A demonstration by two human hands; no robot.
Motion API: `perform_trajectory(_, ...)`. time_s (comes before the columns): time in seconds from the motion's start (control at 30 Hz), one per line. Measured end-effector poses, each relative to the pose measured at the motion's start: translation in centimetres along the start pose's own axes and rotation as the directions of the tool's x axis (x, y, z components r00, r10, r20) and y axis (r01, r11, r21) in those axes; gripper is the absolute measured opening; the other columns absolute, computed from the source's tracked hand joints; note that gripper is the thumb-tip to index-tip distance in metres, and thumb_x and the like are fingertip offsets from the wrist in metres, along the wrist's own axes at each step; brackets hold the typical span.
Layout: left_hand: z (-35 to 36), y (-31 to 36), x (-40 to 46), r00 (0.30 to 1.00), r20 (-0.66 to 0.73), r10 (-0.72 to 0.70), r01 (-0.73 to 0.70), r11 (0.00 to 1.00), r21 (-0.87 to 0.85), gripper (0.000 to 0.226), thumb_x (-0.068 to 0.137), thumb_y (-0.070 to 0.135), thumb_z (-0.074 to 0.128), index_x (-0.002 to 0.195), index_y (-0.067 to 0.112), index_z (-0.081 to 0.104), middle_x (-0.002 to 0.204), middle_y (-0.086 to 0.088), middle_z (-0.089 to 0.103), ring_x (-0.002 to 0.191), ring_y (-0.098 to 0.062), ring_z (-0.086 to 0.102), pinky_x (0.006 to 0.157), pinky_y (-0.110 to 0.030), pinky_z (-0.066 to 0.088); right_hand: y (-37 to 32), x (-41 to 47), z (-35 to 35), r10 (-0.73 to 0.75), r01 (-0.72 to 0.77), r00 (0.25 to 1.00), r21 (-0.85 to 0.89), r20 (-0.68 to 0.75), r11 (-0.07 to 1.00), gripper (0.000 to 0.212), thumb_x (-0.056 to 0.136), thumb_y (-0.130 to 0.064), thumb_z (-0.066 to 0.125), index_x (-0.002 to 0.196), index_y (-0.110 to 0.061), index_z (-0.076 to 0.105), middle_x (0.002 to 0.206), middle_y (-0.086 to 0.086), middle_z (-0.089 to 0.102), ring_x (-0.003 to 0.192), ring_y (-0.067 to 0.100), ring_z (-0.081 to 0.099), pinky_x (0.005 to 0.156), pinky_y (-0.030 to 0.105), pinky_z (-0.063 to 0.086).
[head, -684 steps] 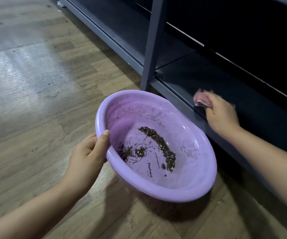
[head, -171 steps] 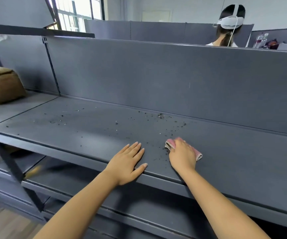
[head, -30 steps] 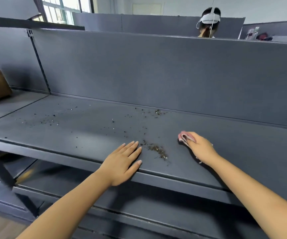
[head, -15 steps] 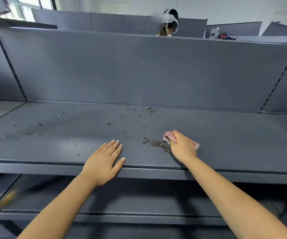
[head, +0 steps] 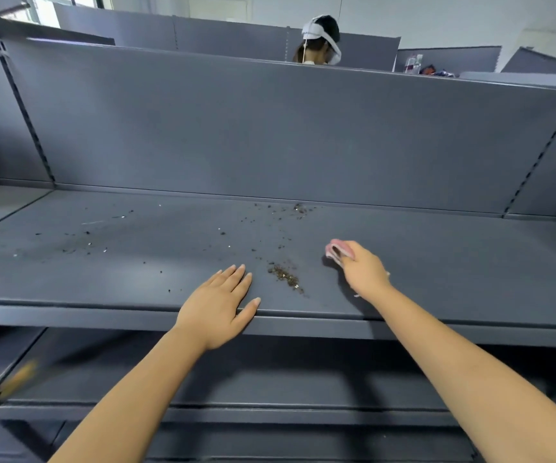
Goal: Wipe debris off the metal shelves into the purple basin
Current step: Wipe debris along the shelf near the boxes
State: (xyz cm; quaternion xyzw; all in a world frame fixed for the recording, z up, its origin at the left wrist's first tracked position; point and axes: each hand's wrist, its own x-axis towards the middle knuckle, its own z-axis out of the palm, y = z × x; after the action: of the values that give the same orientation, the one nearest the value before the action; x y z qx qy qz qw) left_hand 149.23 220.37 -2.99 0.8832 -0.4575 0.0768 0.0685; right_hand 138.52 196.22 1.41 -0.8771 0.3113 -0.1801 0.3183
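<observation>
A grey metal shelf (head: 454,262) runs across the head view. A small heap of dark debris (head: 285,277) lies near its front edge, and loose specks (head: 79,243) are scattered to the left and toward the back. My left hand (head: 218,305) rests flat on the shelf's front edge, fingers apart, just left of the heap. My right hand (head: 363,272) grips a folded pink cloth (head: 335,250) on the shelf, to the right of the heap and apart from it. The purple basin is out of view.
A tall grey back panel (head: 286,128) closes the shelf behind. Lower shelves (head: 270,372) lie in shadow beneath. Beyond the panel a person wearing a white headset (head: 320,38) stands in another aisle. Some small items (head: 418,65) sit at the far right.
My right hand with the cloth has pulled back to the right, away from the debris heap. The left hand stays flat on the shelf edge. The view has shifted slightly left.
</observation>
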Motion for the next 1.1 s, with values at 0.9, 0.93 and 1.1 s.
perform_trajectory(0.9,-0.2,0.4,-0.3,1.000,-0.004,-0.014,0.014,1.000,-0.008,0.102,0.068,0.062,-0.025,0.153,0.020,0.011,0.161,0.002,0.003,0.148,-0.012,-0.001,0.111,-0.021,-0.010,-0.8,-0.7,3.9,-0.007,-0.026,0.974,-0.142,-0.225,0.989,0.034,0.091,-0.007,0.040,0.122,-0.011,0.055,0.118,0.012,0.060,0.107,0.031,0.054,0.087,0.039,0.043)
perform_trajectory(0.93,-0.1,0.3,-0.2,1.000,-0.014,-0.007,0.007,1.000,-0.014,0.104,0.067,0.064,-0.027,0.153,0.020,0.011,0.161,0.001,0.003,0.148,-0.013,0.000,0.111,-0.021,-0.010,-0.1,0.0,3.3,0.024,-0.066,0.973,-0.181,-0.228,0.981,0.031,0.090,-0.007,0.040,0.116,-0.009,0.056,0.114,0.013,0.061,0.104,0.033,0.055,0.083,0.037,0.042)
perform_trajectory(1.1,0.0,0.5,-0.2,1.000,-0.008,-0.007,0.008,1.000,0.008,0.127,0.052,0.066,-0.048,0.153,0.019,0.012,0.161,0.000,0.005,0.148,-0.015,0.002,0.109,-0.021,-0.011,-1.3,0.7,4.3,0.031,-0.076,0.982,-0.242,-0.186,0.967,0.023,0.087,-0.010,0.042,0.105,-0.009,0.057,0.105,0.009,0.061,0.095,0.029,0.057,0.075,0.033,0.044)
